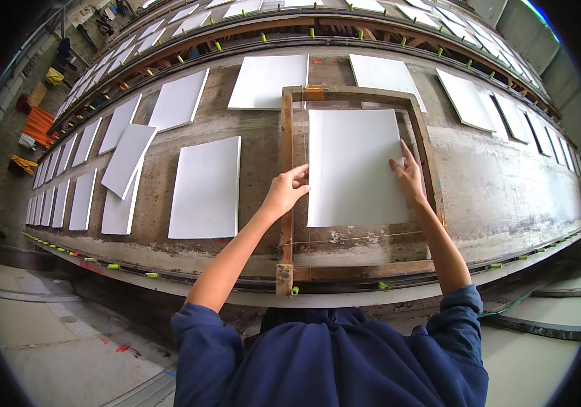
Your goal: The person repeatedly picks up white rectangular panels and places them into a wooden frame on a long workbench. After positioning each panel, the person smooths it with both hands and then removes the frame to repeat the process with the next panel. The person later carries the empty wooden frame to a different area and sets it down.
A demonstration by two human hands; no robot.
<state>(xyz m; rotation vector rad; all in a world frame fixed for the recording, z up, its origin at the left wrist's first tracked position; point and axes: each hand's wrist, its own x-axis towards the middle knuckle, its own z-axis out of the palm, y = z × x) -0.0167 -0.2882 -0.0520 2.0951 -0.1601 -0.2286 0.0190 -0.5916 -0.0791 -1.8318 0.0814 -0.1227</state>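
Note:
A white rectangular sheet or thin pad lies inside a wooden frame, looking level and squared to its sides. My left hand is at the pad's left edge, its fingers bent and closed against it, the wrist over the frame's left bar. On the opposite edge, my right hand grips the pad, thumb on the top face and fingers along the side. Thin strings cross the frame near its front bar. Whether the pad rests on the table or is slightly raised, I cannot tell.
A long worn table carries many white pads in rows. One pad lies tilted across another at the left. Green clips line the table's front rail. Behind stands another long table with more pads; orange cloth is at far left.

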